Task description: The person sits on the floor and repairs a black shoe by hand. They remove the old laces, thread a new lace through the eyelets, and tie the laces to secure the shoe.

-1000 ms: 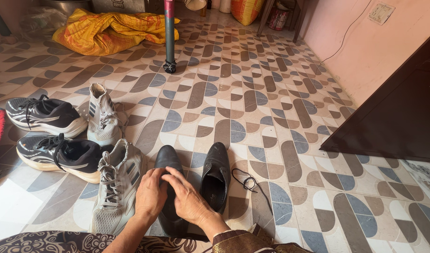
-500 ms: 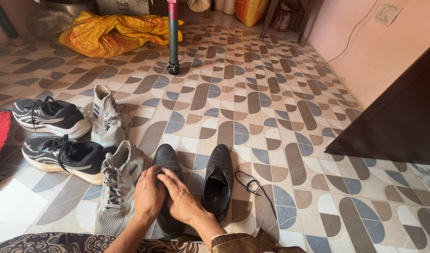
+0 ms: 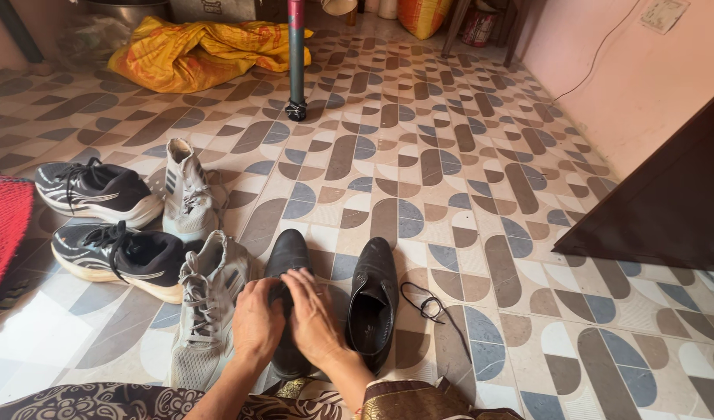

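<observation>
Two black dress shoes stand side by side on the patterned tile floor in front of me. My left hand point(image 3: 257, 320) and my right hand point(image 3: 314, 315) both rest on the middle of the left black shoe point(image 3: 288, 257), fingers curled over its lace area. The right black shoe point(image 3: 373, 299) lies just beside my right hand, its opening showing. A loose black lace point(image 3: 428, 305) lies on the tiles to the right of that shoe.
A grey pair of sneakers point(image 3: 203, 311) and a black pair with white soles point(image 3: 116, 253) lie at the left. A red mat point(image 3: 3, 229) is at the far left, a dark wooden panel point(image 3: 660, 198) at the right, a pole point(image 3: 296, 58) and yellow cloth point(image 3: 197, 50) farther off.
Both hands stay on the left black shoe; the fingers have shifted slightly up it. The view has tilted a little.
</observation>
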